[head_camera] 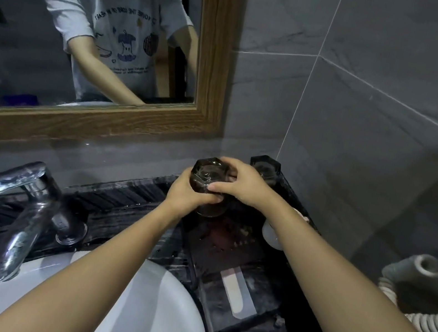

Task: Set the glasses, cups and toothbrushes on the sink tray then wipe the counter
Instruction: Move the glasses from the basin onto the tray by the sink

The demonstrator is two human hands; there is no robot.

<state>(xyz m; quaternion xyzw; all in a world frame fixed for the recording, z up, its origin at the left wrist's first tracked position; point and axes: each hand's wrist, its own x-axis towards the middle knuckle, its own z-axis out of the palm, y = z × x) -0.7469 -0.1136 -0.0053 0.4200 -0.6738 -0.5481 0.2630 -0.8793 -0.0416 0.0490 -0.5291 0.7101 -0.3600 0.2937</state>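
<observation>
A white basin (162,316) lies nearest, with a chrome tap (26,208) to its left on the dark counter (123,201). To the right, a dark tray (225,254) holds a white strip (233,291) in a clear wrapper, and a white round thing (271,235) half hidden by the right forearm. Over the tray's middle, both hands hold a dark faceted glass (207,177): the left hand (192,196) grips its side from below, and the right hand (241,184) curls its fingers over the top. A second glass (265,168) stands at the tray's far end, by the wall, and a wood-framed mirror (215,48) hangs beyond
</observation>
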